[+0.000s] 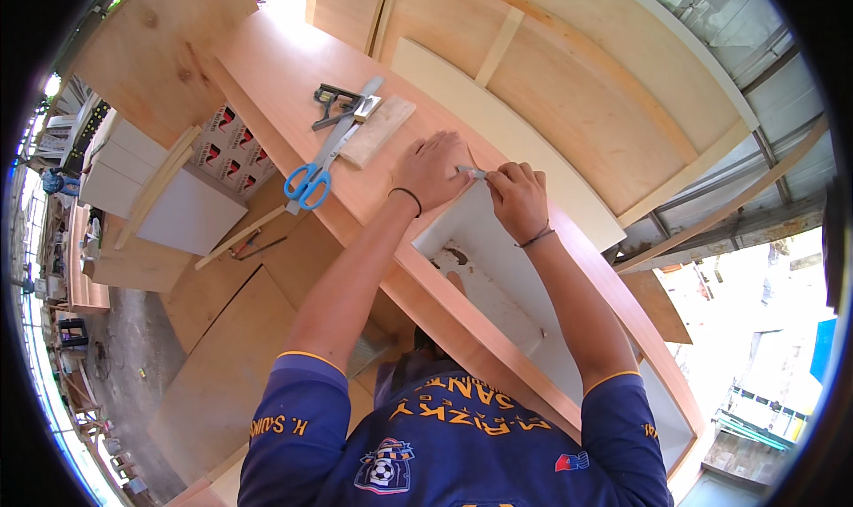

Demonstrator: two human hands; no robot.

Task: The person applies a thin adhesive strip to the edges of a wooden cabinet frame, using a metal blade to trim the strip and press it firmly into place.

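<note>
Small grey tool [471, 172]: at the opening's top corner in the wooden panel [284, 71], pinched by right hand [518, 200], fingers together on it.
Left hand [433, 171]: flat on panel, fingers together, touching tool tip.
Scissors [309, 180]: blue handles, left of hands.
Sanding block [377, 131]: beside scissors.
Cartons [229, 147]: white, red-black labels, below panel's left.

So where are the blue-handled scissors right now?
Head view: the scissors lie on the wooden panel, left of the left hand, beside a wood block.
</note>
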